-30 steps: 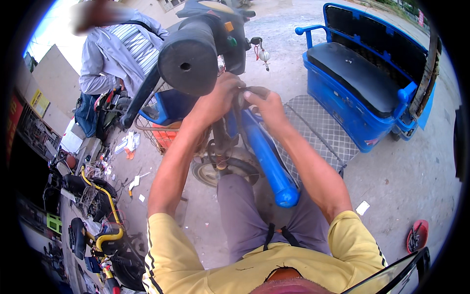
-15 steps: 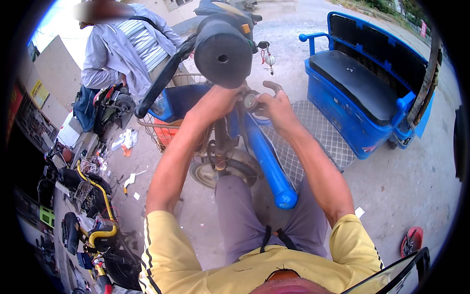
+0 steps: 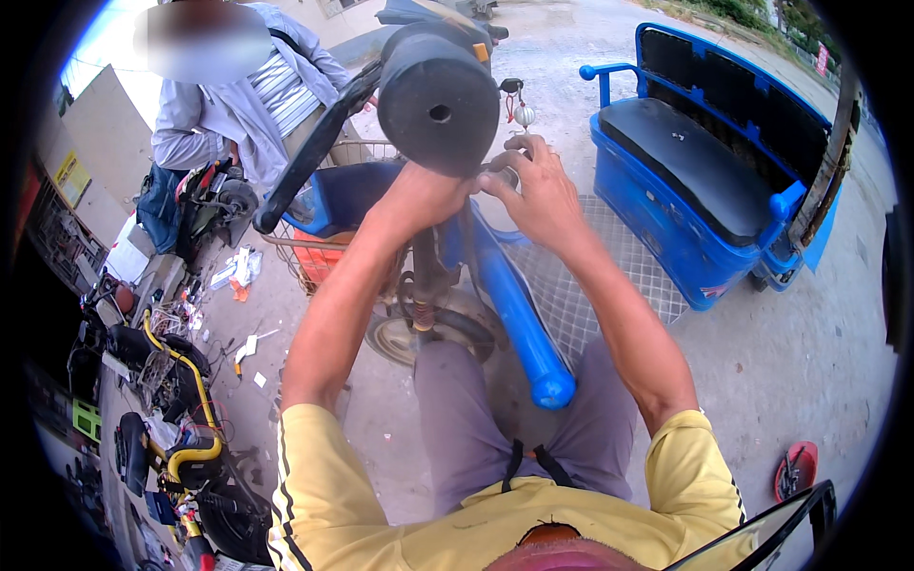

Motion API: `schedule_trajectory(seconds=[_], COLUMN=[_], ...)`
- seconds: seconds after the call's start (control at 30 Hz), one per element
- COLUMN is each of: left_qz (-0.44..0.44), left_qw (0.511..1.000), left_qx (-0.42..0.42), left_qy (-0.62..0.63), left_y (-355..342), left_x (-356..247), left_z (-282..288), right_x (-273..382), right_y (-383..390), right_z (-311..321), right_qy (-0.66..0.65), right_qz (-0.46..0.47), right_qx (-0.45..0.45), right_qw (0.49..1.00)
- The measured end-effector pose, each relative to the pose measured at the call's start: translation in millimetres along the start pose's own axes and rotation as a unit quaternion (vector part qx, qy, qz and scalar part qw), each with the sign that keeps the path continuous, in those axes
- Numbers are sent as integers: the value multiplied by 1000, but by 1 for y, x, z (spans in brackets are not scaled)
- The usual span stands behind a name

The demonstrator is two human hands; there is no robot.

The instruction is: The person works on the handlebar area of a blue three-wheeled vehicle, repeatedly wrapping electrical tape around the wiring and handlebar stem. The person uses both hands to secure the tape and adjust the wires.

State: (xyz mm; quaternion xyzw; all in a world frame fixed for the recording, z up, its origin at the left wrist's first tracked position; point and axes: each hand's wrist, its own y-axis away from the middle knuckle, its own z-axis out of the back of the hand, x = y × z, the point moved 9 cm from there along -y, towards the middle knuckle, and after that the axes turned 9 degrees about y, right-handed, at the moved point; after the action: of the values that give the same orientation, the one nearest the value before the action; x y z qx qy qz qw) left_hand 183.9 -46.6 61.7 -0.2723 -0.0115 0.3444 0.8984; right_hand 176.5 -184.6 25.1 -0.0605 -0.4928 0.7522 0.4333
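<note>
My left hand point(image 3: 430, 197) is tucked under the rounded black end point(image 3: 438, 109) of a handlebar. Its fingers are closed, and the black part hides most of what they grip. Just to its right, my right hand point(image 3: 545, 200) curls thumb and fingers around a small ring-shaped roll point(image 3: 510, 177), which looks like tape and is largely covered. Both hands' fingertips nearly meet above a blue frame tube point(image 3: 519, 319) of a tricycle. A key bunch with a round charm point(image 3: 524, 114) hangs just beyond my right fingers. A black lever point(image 3: 309, 157) slants down to the left.
The blue tricycle's padded bench point(image 3: 676, 162) and metal footplate point(image 3: 609, 276) lie right. A wire basket point(image 3: 286, 255) is left of the front wheel point(image 3: 390, 338). A person point(image 3: 205, 124) stands far left. A yellow-framed bike point(image 3: 195, 400) and litter lie left; a red bowl point(image 3: 805, 464) right.
My right hand has turned and risen slightly with the roll, whose round face showed before and is now mostly covered. My left hand stays under the black handlebar end.
</note>
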Motion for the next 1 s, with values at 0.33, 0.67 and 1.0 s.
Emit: schedule_trajectory(seconds=[0.33,0.67,1.0], left_qz=[-60,-41,-57], left_qw=[998,998,998], left_qx=[3,-44,-14], left_qy=[-35,-10,-22], left_y=[6,10,4], left_x=[-2,4,3], left_z=[-6,-13,-17], right_x=[-29,-43,-50], right_y=[-6,6,35], right_z=[-68,-83,-130], right_qy=[-102,-217,-516], right_qz=[-126,-240,-434], right_qx=[222,181,89], right_qw=[962,929,733])
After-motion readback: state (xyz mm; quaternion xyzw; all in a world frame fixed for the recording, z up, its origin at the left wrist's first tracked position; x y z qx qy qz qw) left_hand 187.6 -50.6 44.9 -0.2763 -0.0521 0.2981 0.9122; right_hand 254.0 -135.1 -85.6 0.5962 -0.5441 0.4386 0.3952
